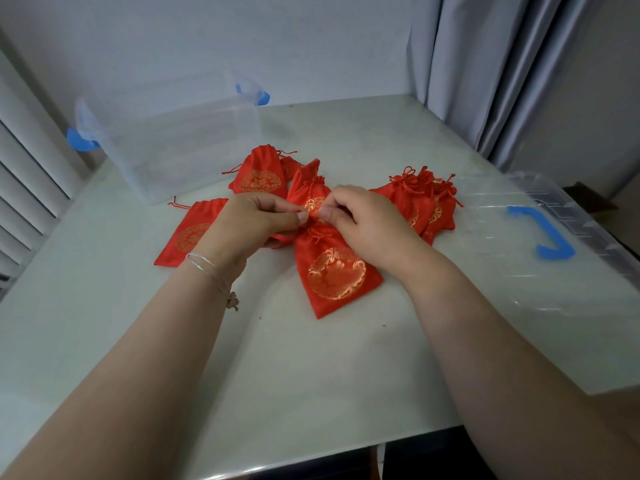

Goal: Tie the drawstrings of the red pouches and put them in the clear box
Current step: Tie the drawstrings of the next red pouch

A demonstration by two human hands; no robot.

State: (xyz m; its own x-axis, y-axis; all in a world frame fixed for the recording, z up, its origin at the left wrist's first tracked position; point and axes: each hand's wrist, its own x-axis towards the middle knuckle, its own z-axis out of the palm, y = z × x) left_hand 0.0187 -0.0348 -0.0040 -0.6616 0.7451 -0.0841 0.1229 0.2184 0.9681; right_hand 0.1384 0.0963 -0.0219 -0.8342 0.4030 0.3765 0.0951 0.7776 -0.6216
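Now, starting at the left of the frame, your clear box (180, 140) stands on the pale tabletop (311, 368) toward the upper left, with blue latches at its ends and nothing red showing inside it. Just in front of it lie two red pouches: one flat pouch (188, 232) at the left, partly under your left wrist, and another pouch (260, 174) nearer the box with its cords loose.

Your left hand (251, 220) sits at mid-frame, a thin bracelet (211, 271) on its wrist. Its thumb and forefinger are pressed together, pinching the gathered neck of the near pouch (334, 275). That pouch lies flat on the tabletop in the centre, its gold emblem facing up, its body running down toward you from the neck, so the neck sits right between your two sets of fingertips and the rest lies below them.

Your right hand (367, 220) meets the left across that same neck, its fingers (325, 213) curled and pinching there too; the drawstring itself is too fine to pick out between them. Behind your hands another pouch (310, 188) stands partly hidden.

Further right, a cluster of tied pouches (426, 199) rests on the tabletop with knotted tops up. At the far right lies the clear lid (512, 271) with its blue handle (543, 233).
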